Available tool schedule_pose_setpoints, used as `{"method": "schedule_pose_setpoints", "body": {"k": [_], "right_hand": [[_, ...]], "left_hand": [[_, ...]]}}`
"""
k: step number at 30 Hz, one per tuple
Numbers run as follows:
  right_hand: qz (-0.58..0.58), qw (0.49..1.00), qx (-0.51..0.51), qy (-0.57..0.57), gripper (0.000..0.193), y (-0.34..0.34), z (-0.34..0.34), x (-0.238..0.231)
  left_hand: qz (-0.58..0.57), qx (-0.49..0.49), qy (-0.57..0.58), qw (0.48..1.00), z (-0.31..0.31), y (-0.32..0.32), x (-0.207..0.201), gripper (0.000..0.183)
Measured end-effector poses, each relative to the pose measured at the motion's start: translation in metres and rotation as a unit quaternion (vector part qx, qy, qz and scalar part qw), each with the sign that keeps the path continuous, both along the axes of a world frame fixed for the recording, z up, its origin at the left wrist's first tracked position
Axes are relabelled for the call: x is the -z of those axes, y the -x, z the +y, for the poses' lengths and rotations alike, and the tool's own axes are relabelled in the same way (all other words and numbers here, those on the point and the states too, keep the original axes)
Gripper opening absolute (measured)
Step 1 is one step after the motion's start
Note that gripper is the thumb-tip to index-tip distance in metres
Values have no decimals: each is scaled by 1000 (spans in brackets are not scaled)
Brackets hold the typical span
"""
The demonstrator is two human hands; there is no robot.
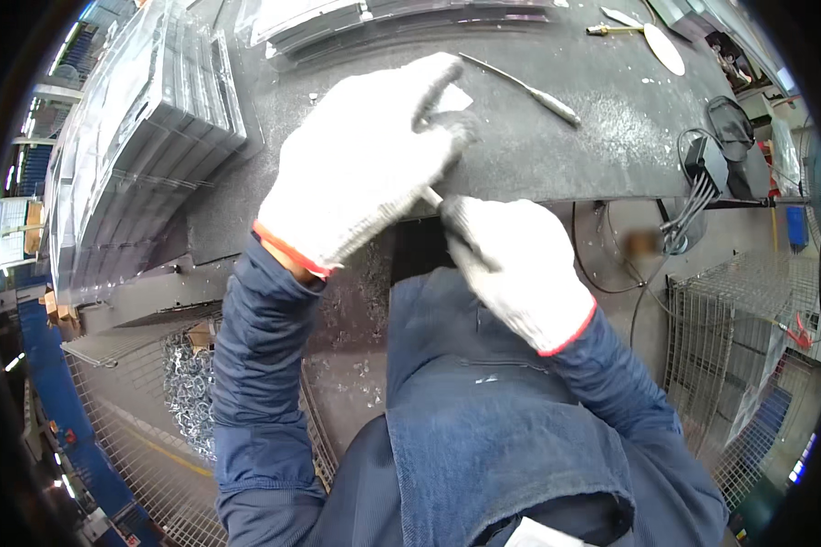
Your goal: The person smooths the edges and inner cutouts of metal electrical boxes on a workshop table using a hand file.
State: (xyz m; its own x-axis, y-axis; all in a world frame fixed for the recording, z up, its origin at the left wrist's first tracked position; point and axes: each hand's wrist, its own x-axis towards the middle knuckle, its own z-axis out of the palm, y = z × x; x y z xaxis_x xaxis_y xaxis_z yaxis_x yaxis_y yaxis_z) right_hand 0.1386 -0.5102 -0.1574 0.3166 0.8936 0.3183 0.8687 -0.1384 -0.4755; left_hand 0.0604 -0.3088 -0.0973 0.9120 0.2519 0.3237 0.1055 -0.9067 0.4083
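Note:
Both my hands wear white knitted gloves with grey fingertips and red cuffs. Over the near part of the dark work table (611, 173), my left hand (360, 155) has its fingers curled. A small white piece (454, 98) shows between its fingertips; I cannot tell whether it is gripped or lies behind them. Just below and to the right, my right hand (524, 264) is closed in a pinch. A short, thin, pale end (431, 196) sticks out between the two hands at the right fingertips; the rest is hidden. Beyond them lies a slim hand tool (538, 98) with a pale handle.
Stacked grey panels (155, 137) stand at the left, with more flat panels (337, 27) along the back. A white oval paddle (663, 50) lies far right, near cables (693, 205). Wire mesh cages (721, 310) flank me; the left one holds metal hooks or links (190, 392).

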Motion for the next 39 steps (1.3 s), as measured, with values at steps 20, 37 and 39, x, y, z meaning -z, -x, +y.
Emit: {"method": "schedule_pose_setpoints", "body": {"k": [20, 37, 39], "right_hand": [[-102, 993, 35, -44, 17, 5, -2, 6], [131, 989, 18, -65, 18, 3, -1, 2], [45, 992, 59, -97, 17, 7, 14, 13]], "left_hand": [[18, 5, 55, 998, 3, -4, 1, 55], [-16, 35, 18, 999, 9, -4, 10, 59], [-39, 50, 0, 998, 11, -7, 14, 58]]}}
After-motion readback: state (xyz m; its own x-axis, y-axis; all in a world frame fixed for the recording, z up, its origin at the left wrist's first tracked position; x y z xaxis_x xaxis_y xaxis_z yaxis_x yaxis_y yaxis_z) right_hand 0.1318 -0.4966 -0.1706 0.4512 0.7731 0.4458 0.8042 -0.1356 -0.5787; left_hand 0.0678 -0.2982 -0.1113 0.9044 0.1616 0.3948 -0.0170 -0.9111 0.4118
